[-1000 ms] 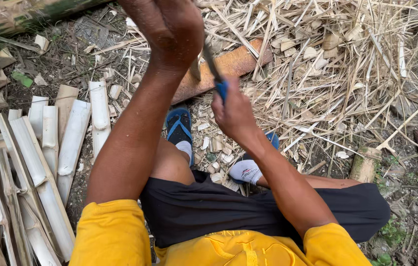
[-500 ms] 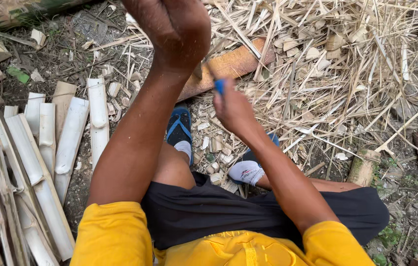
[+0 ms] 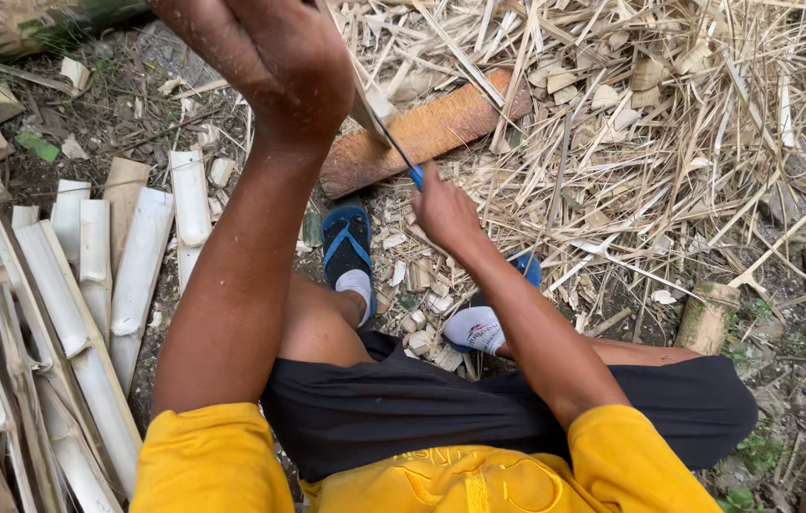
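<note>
Raised slightly higher than half a second ago: left hand (image 3: 279, 66), now closer to the camera, fist closed around the upper end of a thin bamboo strip (image 3: 374, 119). Right hand (image 3: 441, 211) shifted little, fingers wrapped tight around the blue handle of a knife (image 3: 401, 157), blade laid against the strip between both hands. Strip held tilted, above the feet in blue sandals (image 3: 346, 242). Below it, flat on the ground: a reddish-brown board (image 3: 441, 128). Left of the legs: split bamboo slats (image 3: 89, 285) stacked side by side. Right and ahead: a heap of dry shavings (image 3: 669, 142). Near the right knee: a short bamboo stump (image 3: 707, 318).
</note>
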